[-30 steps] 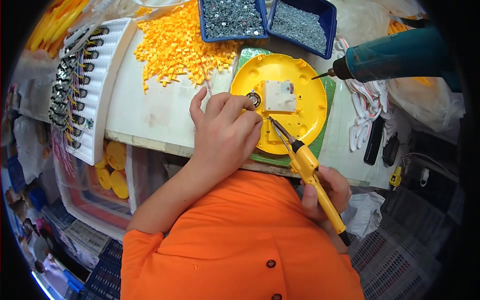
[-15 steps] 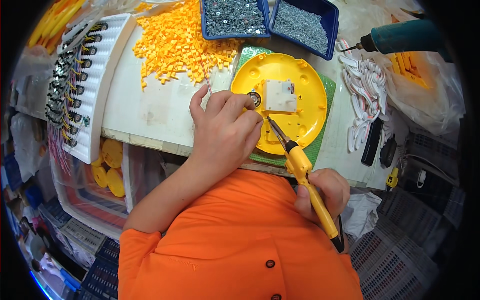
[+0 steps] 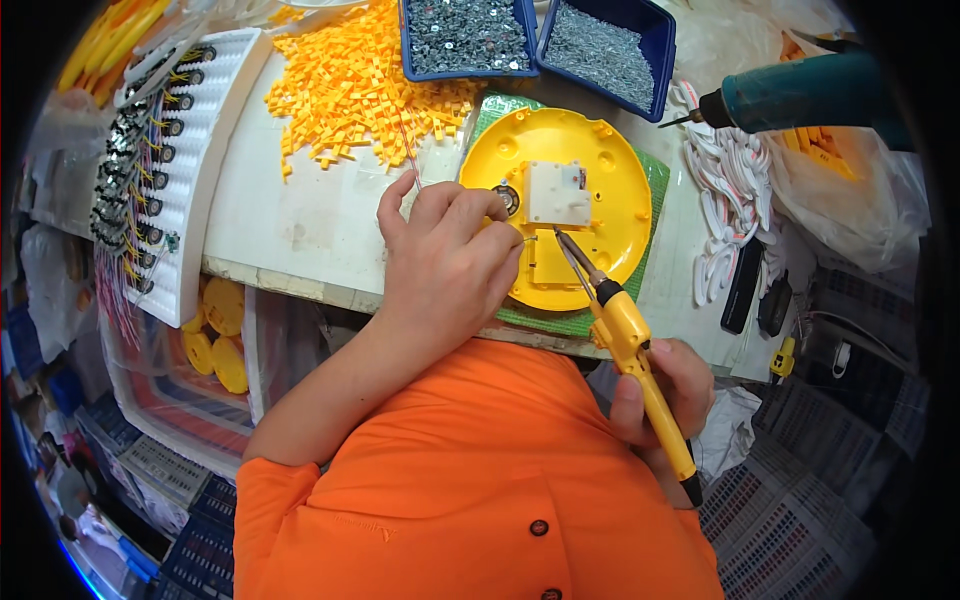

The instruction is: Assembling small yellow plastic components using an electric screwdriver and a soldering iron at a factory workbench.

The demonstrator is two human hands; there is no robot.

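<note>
A round yellow plastic shell [image 3: 610, 215] lies on a green mat [image 3: 560, 322] at the bench's front edge. A white square part [image 3: 557, 192] and a small round metal piece [image 3: 508, 197] sit inside it. My left hand [image 3: 445, 265] rests on the shell's left rim, its fingers pinching a thin wire next to the round piece. My right hand [image 3: 665, 395] grips the yellow handle of a soldering iron [image 3: 625, 335], whose dark tip reaches into the shell just below the white part.
A heap of small orange plastic pieces [image 3: 350, 85] lies behind the shell. Two blue trays of screws [image 3: 530, 35] stand at the back. A teal power screwdriver [image 3: 800, 90] hangs at right. A white rack of wired parts [image 3: 160, 160] lies left.
The teal power screwdriver has swung from over the shell's right edge up and to the right. My right hand with the iron has shifted slightly; my left hand stays on the shell.
</note>
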